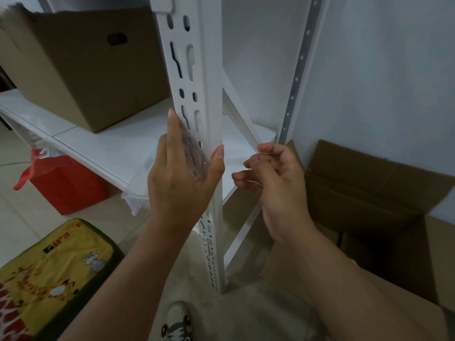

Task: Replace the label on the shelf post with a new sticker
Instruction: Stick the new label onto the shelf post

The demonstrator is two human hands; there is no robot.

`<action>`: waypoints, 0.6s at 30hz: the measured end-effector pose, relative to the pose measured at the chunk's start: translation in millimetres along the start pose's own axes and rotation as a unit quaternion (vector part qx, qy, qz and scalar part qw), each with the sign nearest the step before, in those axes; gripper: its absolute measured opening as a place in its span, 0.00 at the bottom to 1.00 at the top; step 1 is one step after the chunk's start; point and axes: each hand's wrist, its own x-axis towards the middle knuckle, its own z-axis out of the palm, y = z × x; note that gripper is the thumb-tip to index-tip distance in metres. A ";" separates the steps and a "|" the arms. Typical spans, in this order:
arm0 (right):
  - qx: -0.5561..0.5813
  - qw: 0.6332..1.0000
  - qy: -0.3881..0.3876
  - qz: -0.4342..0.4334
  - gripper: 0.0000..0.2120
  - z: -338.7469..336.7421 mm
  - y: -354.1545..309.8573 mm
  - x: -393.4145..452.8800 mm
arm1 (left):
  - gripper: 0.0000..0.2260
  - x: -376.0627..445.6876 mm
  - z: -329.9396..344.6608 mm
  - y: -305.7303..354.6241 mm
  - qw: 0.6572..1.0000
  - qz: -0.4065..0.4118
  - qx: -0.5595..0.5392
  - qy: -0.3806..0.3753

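Left hand (182,178) flat, fingers straight, pressing clear sticker (194,156) onto white slotted shelf post (197,99); right hand (273,175) beside post, fingers curled, pinching thin clear backing strip (246,175)

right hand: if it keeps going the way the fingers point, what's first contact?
Likely the white shelf post: the right hand points leftward at it, just beside the left hand pressing a clear sticker there. Depth unclear.

Post: upright white slotted metal shelf post (197,77), rising above the fingertips.
Sticker: clear transparent film sticker (194,156), flat on the post, spanning between forefinger and thumb.
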 end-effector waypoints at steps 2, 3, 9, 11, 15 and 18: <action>0.000 1.000 0.002 0.002 0.08 -1.2 0.2 0.1 | 0.34 0.0 -0.4 1.6 1.000 0.000 -0.003 -0.005; 0.000 1.000 0.003 0.003 0.08 -1.7 0.7 0.1 | 0.34 0.1 -0.6 2.3 1.000 -0.003 -0.006 -0.008; 0.005 1.000 0.004 0.009 0.08 -5.5 1.6 -0.4 | 0.35 -0.8 0.5 6.3 1.000 -0.025 -0.004 -0.018; 0.002 1.000 0.005 0.010 0.08 -6.9 1.9 -0.4 | 0.38 -0.6 -0.5 8.8 0.999 -0.044 -0.020 -0.022; -0.001 1.000 0.007 0.013 0.08 -9.3 2.6 -0.4 | 0.43 -1.0 -2.2 12.0 0.995 -0.088 -0.035 -0.017; -0.005 1.000 0.005 0.017 0.08 -9.3 3.4 -0.6 | 0.46 -0.8 -1.2 14.4 0.992 -0.111 -0.047 -0.021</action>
